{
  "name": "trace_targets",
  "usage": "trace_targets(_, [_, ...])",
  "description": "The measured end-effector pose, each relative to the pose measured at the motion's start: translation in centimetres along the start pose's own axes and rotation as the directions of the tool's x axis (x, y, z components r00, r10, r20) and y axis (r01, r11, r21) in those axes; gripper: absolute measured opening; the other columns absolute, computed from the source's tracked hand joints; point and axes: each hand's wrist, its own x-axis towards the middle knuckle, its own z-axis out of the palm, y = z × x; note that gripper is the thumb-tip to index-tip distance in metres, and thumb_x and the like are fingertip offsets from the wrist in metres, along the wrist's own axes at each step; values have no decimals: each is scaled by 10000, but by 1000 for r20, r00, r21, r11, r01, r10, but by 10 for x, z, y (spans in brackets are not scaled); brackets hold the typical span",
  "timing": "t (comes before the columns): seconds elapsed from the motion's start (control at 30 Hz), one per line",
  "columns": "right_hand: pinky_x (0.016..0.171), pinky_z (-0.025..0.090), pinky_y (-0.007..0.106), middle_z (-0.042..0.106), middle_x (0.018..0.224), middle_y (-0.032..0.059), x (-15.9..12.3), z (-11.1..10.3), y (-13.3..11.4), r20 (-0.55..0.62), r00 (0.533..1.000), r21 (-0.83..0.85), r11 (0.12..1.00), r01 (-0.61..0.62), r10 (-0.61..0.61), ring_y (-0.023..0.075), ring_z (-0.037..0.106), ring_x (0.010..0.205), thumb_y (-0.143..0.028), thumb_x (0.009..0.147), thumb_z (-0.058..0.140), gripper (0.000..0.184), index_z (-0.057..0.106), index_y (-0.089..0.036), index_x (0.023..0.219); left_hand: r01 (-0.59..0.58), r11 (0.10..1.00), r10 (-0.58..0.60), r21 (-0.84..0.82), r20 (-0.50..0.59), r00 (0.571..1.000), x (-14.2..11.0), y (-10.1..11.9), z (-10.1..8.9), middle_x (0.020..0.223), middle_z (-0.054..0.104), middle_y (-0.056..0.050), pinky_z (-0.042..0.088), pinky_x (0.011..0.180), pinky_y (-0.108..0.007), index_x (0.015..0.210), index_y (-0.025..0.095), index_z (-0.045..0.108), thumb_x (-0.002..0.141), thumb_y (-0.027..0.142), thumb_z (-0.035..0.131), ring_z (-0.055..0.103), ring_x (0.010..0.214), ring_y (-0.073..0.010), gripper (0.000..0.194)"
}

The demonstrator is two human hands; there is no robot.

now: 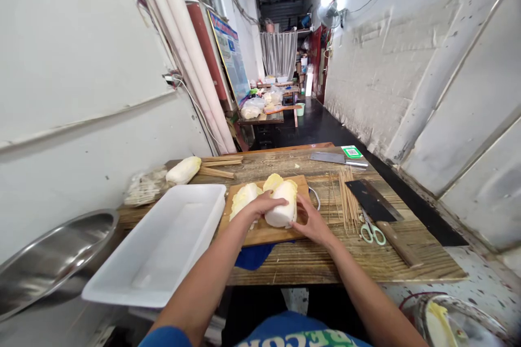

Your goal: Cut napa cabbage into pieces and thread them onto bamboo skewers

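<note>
Over a wooden cutting board (pixel 264 237) I hold a pale napa cabbage piece (pixel 282 207) between both hands. My left hand (pixel 264 205) lies across its left side, fingers on the leaves. From the right, my right hand (pixel 311 221) grips its side and lower edge with thumb and fingers. Another cabbage piece (pixel 245 199) with yellowish leaves rests on the board, left of the held one and partly behind my left wrist. A blue cloth (pixel 254 257) shows under the board's near edge.
A white plastic tub (pixel 163 249) and a steel basin (pixel 61 255) stand left. A whole cabbage (pixel 184 170) lies behind the tub. Wooden skewers (pixel 348 200), scissors (pixel 371 230), a dark cleaver (pixel 372 200) and a silver cleaver (pixel 328 158) lie right. A bucket (pixel 456 320) stands on the floor.
</note>
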Motion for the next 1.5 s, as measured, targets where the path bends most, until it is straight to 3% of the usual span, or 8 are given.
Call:
trace_targets(0.17, [928,538,370,575,1323,97,10,-3,5,-86,990,190,977,-96,114,222,596,1150,-275,725,611,579,538,-212,1296,118,920,-58,-373,168,984,1,-11,-17,959,691,-79,533,699,-366,1158,198,526,553,465,784,652,842,-253,710])
trace_targets(0.43, [538,564,321,725,876,65,21,-17,23,-347,887,39,949,-312,306,195,685,613,-296,814,401,387,648,-170,1083,79,889,-55,-451,64,996,-26,-11,-50,918,710,-78,545,768,-385,1067,199,554,656,513,656,663,919,-252,528])
trace_targets(0.83, [659,435,295,706,736,113,51,-60,6,-476,859,-421,808,-413,190,241,657,709,-146,809,435,281,709,-145,870,-26,793,158,-609,164,974,-38,-49,-83,1063,698,-162,516,805,-475,1306,130,494,718,618,418,662,982,-335,769])
trace_targets(0.97, [803,463,353,710,986,134,46,-34,-11,-441,892,-491,808,-327,93,267,651,900,-184,868,414,331,686,-166,1057,-165,736,288,-657,83,954,-52,-52,-80,1151,657,-202,504,831,-494,1401,101,372,691,737,303,640,1031,-351,956])
trace_targets(1.1, [959,438,485,652,1178,151,25,12,-24,-121,990,-542,840,-1,-77,321,576,1116,-177,831,496,266,700,-194,1000,-427,700,372,-573,-218,902,-62,-44,-68,1315,574,-151,511,902,-447,1391,150,381,742,653,366,561,1180,-319,822])
trace_targets(1.2, [1037,385,548,615,1246,170,17,31,-36,-96,989,-416,907,62,-112,337,538,1190,-218,809,544,254,698,-176,1007,-495,712,393,-499,-301,869,-66,-36,-53,1340,556,-136,533,891,-402,1381,148,393,731,554,480,555,1185,-306,771])
trace_targets(1.3, [981,476,493,613,1267,146,22,34,-56,-103,991,46,996,-76,80,287,579,1165,-410,840,566,511,534,-191,1301,-532,731,434,-428,-311,846,-65,-32,-30,1343,553,-141,548,852,-356,1401,130,374,700,489,558,584,1143,-298,809])
trace_targets(1.5, [952,523,433,589,1301,114,28,36,-80,-20,973,459,866,-196,231,292,577,1171,-580,638,740,853,416,-221,1341,-536,834,466,-131,-355,811,-56,-28,9,1379,527,-135,528,912,-309,1383,123,437,635,388,662,598,1134,-256,825])
